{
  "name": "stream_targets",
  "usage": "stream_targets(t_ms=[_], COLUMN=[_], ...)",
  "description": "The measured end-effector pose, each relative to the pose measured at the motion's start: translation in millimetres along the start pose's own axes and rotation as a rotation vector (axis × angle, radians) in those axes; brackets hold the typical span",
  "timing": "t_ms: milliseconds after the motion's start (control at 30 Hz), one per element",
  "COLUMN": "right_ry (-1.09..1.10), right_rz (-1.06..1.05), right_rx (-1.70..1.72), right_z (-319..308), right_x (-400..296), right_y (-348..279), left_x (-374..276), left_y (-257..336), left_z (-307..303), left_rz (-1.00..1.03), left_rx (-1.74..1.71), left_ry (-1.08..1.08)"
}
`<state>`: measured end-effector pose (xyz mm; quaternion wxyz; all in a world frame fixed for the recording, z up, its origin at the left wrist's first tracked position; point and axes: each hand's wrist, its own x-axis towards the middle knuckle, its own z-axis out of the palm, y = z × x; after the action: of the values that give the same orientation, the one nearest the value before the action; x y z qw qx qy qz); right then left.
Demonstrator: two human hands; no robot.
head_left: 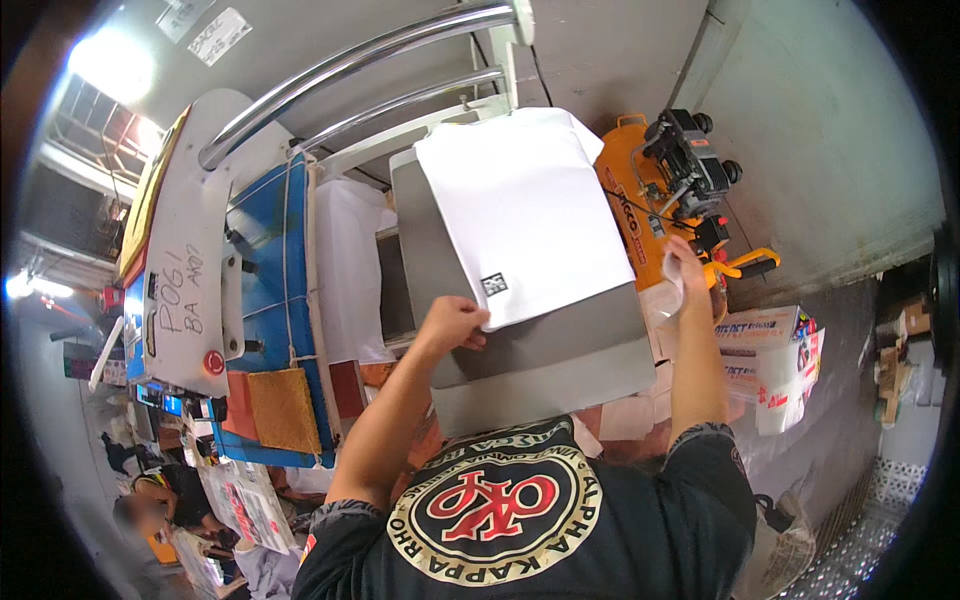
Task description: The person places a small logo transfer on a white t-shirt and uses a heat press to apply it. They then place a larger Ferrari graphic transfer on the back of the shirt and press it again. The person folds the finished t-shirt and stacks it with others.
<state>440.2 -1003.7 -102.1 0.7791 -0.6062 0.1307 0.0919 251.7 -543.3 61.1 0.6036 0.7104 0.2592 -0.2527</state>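
A white garment (536, 217) lies spread over the grey platen (420, 225) of a heat press, with a small black-and-white printed patch (494, 285) near its lower left corner. My left hand (456, 324) pinches that lower left corner between thumb and fingers. Right of the platen, my right hand (684, 271) is raised away from the garment and holds a thin, translucent sheet (666, 296), somewhat blurred.
An orange air compressor (626, 202) stands behind at the right, near cardboard boxes (757, 352). Left are the press's blue-and-white head (262, 285) and another white cloth (349, 262). Chrome bars (360, 60) run overhead. Another person (184, 495) is at the far lower left.
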Motion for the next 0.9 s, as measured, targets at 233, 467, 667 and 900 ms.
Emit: stream_targets(t_ms=[233, 467, 667, 900], right_ry=[-0.403, -0.107, 0.083, 0.123], right_rz=[0.616, 0.252, 0.257, 0.173], right_rx=[-0.526, -0.108, -0.095, -0.089], right_z=[30, 92, 57, 67], right_x=[-64, -71, -67, -85], right_y=[-18, -42, -35, -40], left_x=[1, 131, 219, 290], left_y=[-5, 63, 126, 174], left_z=[-13, -116, -155, -161], left_rz=[0.442, 0.662, 0.376, 0.247], left_rx=[0.635, 0.765, 0.598, 0.573], left_ry=[0.376, 0.795, 0.846, 0.872])
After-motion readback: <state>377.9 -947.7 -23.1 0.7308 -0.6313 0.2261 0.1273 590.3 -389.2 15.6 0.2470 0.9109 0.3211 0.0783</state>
